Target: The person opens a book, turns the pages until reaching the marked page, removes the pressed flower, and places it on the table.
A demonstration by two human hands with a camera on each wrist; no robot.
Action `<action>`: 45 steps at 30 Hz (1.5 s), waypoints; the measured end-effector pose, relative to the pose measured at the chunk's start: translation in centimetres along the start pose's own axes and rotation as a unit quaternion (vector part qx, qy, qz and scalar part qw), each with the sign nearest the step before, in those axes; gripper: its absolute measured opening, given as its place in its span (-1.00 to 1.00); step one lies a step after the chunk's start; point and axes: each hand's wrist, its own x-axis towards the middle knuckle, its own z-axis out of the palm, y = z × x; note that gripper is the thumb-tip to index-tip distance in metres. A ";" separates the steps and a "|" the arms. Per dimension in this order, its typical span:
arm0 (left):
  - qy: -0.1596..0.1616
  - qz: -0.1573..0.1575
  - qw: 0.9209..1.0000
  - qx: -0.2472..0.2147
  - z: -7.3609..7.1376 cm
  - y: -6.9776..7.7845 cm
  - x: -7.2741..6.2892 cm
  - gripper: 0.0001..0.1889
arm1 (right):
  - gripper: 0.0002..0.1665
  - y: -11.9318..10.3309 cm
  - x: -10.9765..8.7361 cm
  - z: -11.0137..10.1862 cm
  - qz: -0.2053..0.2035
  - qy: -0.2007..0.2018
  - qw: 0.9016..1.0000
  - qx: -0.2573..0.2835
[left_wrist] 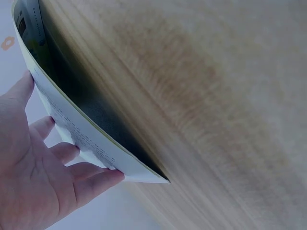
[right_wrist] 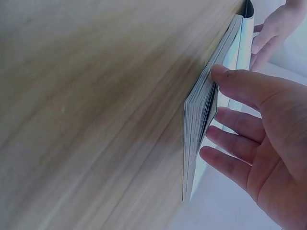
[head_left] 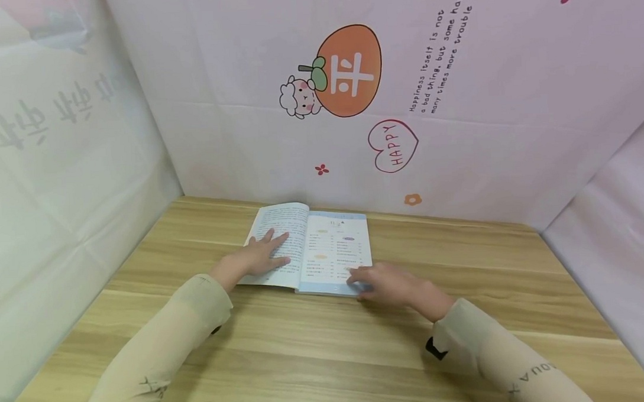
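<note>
An open book [head_left: 336, 248] lies at the back of the table, its left page curving up towards the spine. My left hand [head_left: 260, 254] rests on the printed left page [left_wrist: 79, 129] with fingers spread; the left wrist view shows that side's outer edge raised off the wood. My right hand [head_left: 386, 283] is at the lower right corner of the right page, which carries coloured headings and lines of text. In the right wrist view, its thumb [right_wrist: 235, 81] is by the bottom edge and the fingertips touch the side, where upper leaves part slightly from the page block [right_wrist: 194, 124].
The wood-grain table [head_left: 306, 355] extends in front of the book and to both sides. Behind it hangs a pale printed cloth [head_left: 234, 139] with cartoon figures and lettering. More cloth [head_left: 65, 174] hangs along the left side, and another stretch [head_left: 620, 214] on the right.
</note>
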 end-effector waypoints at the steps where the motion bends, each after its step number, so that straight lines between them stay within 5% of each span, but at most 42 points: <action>1: 0.000 0.000 1.000 -0.001 0.0 0.0 0.0 -0.22 | -0.61 0.0 0.0 0.0 0.000 -0.001 1.000 0.001; 32: 0.003 0.002 1.000 0.001 0.2 -0.1 0.1 -0.21 | -0.64 0.8 -0.5 -1.1 0.021 -0.050 0.998 0.025; 39: 0.001 0.007 1.000 -0.004 0.1 0.0 0.0 -0.22 | -0.66 1.0 -0.8 -0.9 0.001 -0.008 1.000 -0.001; 45: 0.003 0.008 1.000 -0.005 0.1 0.1 -0.1 -0.22 | -0.69 1.2 -0.7 -0.4 0.039 0.036 0.998 -0.024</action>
